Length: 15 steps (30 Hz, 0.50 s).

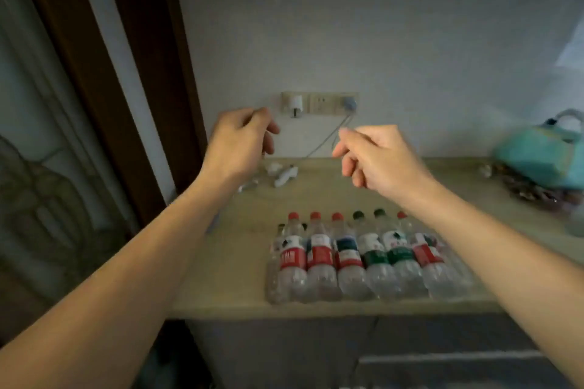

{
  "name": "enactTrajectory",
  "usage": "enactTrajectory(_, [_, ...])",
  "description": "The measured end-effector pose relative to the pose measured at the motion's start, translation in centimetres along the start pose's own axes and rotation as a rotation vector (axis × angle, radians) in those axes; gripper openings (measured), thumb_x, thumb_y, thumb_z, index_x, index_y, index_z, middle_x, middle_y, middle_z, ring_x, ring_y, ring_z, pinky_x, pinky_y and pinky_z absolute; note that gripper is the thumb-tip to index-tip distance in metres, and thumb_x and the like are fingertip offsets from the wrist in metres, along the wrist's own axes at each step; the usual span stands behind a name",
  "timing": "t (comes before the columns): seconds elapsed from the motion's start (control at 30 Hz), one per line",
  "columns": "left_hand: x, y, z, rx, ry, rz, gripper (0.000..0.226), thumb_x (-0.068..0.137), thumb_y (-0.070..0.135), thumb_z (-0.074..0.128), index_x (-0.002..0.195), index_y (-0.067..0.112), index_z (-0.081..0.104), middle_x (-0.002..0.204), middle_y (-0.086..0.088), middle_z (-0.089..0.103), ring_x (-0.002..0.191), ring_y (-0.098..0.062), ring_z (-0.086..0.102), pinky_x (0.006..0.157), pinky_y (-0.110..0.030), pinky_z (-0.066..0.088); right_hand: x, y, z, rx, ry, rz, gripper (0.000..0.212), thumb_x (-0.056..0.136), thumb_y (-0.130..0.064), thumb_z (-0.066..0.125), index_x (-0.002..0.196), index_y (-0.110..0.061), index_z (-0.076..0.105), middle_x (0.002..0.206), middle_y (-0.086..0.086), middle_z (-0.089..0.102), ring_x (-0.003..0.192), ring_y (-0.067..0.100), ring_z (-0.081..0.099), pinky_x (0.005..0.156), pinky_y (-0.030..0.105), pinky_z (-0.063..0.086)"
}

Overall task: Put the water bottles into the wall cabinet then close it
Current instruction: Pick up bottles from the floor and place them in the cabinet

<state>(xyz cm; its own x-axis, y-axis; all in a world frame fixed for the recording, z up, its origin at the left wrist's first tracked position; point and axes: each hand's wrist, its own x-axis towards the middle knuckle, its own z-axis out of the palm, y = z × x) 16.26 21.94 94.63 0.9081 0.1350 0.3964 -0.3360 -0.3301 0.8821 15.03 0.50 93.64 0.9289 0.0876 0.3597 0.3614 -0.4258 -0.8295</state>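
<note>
Water bottles (357,259) lie in a tight row on the countertop (240,262), below and nearer the camera than both raised hands, touching neither. The left hand (240,144) is held up in the air over the back left part of the counter, its fingers loosely curled inward with nothing visible in them. The right hand (376,158) is held up beside it, a clear gap between the two, fingers also loosely curled and holding nothing that can be made out. The right forearm crosses above the right end of the row and hides part of the last bottle.

The bottles rest side by side, touching, near the front edge of the pale counter. Three at the left carry red caps and red labels, two further right have dark green caps and green labels, and one more red-labelled one lies at the right end. Each lies flat with its long axis running front to back: caps point toward the wall, bases toward the counter's front edge.

Behind the hands, a wall socket (319,103) holds a white plug (295,104), and a cable (328,139) runs down to the counter. Small white items (284,175) lie near the wall. A teal bag (543,151) sits at the far right. A dark wooden frame (104,73) stands at the left.
</note>
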Motion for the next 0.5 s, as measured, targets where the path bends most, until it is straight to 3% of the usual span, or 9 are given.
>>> enactTrajectory(0.1, [-7.4,-5.4,0.7,-0.059,-0.109,-0.077,0.036,0.102,0.025,0.05,0.074,0.011,0.068,0.053,0.001,0.06,0.042,-0.009,0.046,0.042,-0.02,0.035,-8.0,4.6,3.0,-0.027,-0.073,0.099,0.041,0.097,-0.045,0.05,0.075,-0.018,0.072,0.062,0.002,0.069,0.046,0.013,0.059,0.045,0.018,0.04])
enactTrajectory(0.27, [-17.8,-13.8,2.6,-0.085,-0.235,-0.303,0.038,0.104,0.027,0.052,0.072,0.014,0.067,0.052,0.002,0.059,0.041,-0.008,0.044,0.039,-0.017,0.032,-18.9,12.8,7.3,-0.033,-0.236,0.297,0.034,0.102,-0.029,0.052,0.079,-0.012,0.07,0.067,0.004,0.068,0.049,0.013,0.06,0.05,0.022,0.048])
enactTrajectory(0.43, [-26.2,-22.8,5.1,0.05,-0.328,-0.462,0.032,0.104,0.03,0.053,0.081,0.014,0.069,0.06,0.004,0.065,0.05,-0.009,0.055,0.046,-0.018,0.042,-26.6,22.9,10.9,-0.09,-0.286,0.545,0.032,0.102,-0.031,0.054,0.084,-0.011,0.072,0.073,0.001,0.072,0.06,0.013,0.069,0.058,0.028,0.053])
enactTrajectory(0.5, [-29.5,-27.1,7.0,0.104,-0.342,-0.529,0.028,0.102,0.029,0.057,0.082,0.014,0.069,0.067,0.001,0.069,0.059,-0.012,0.063,0.052,-0.027,0.05,-29.4,28.1,12.0,-0.085,-0.319,0.647,0.027,0.101,-0.026,0.054,0.09,-0.009,0.072,0.08,0.005,0.073,0.069,0.016,0.07,0.06,0.031,0.057])
